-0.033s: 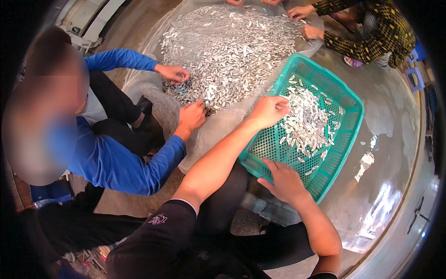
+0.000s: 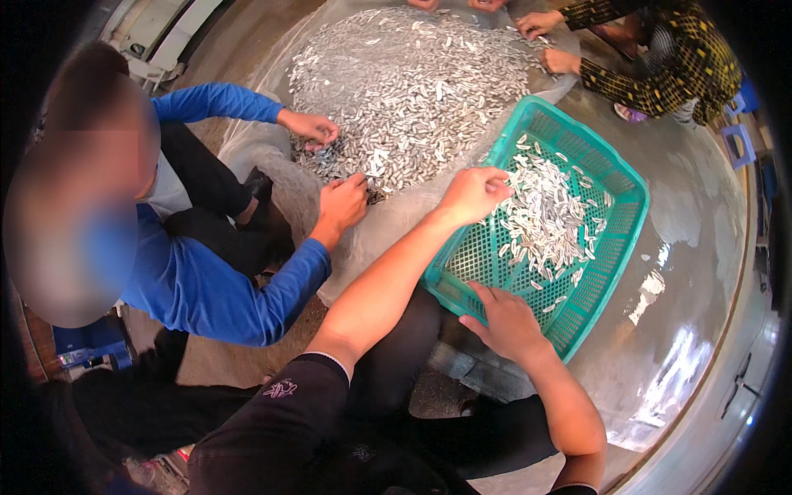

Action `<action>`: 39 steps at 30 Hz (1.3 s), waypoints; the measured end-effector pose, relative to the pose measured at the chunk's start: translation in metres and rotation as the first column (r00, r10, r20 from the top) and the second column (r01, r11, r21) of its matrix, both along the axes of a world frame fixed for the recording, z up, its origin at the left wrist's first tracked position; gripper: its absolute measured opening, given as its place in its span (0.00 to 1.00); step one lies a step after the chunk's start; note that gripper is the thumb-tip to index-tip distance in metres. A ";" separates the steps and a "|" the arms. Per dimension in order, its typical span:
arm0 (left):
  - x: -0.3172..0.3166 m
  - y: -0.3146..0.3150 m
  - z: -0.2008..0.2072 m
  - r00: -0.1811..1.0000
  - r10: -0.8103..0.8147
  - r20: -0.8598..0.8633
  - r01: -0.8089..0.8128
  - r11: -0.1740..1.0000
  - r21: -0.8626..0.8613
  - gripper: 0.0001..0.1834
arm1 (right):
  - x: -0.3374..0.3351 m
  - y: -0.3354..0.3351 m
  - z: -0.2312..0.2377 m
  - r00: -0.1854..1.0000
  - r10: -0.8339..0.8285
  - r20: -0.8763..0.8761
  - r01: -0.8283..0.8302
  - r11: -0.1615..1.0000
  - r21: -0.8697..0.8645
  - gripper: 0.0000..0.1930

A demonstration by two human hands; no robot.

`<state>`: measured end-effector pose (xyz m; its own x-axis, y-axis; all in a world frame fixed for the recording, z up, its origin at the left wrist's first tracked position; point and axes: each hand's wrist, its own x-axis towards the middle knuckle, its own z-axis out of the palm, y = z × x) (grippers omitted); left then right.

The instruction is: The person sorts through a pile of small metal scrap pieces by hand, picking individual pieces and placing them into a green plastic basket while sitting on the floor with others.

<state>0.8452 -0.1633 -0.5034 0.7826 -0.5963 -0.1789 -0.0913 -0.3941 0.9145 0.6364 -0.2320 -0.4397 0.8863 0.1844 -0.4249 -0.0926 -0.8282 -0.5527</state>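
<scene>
Holds the left hand [image 2: 472, 196] over the left rim of the green basket [image 2: 617, 247], with fingers curled in toward the thumb; cannot tell of anything pinched there. Lays the right hand [image 2: 507, 323] across the basket's near rim, with fingers and thumb apart, clasping nothing loose in sight. Has slender pale pieces [image 2: 544, 202] heaped inside the basket. Compared with a moment ago, draws the left hand slightly back from them, with no visible gain in the heap: seemingly a small readjustment, no step forward. Left of the basket, faces a larger pile [image 2: 412, 107] on a translucent sheet [image 2: 396, 223], with a co-worker's hands [image 2: 342, 206] at its near edge; beyond the basket, more hands [image 2: 563, 61]
</scene>
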 end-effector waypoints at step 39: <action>0.188 0.086 0.012 0.905 -0.424 -0.037 0.364 0.724 0.586 0.16 | -0.014 0.045 -0.056 0.969 0.185 -0.166 -0.243 0.844 -0.478 0.25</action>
<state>1.0336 -0.0776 -0.4912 0.5309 -0.6670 -0.5227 -0.4288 -0.7435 0.5132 0.6228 -0.1870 -0.4960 0.7919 0.1058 -0.6014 0.0828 -0.9944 -0.0659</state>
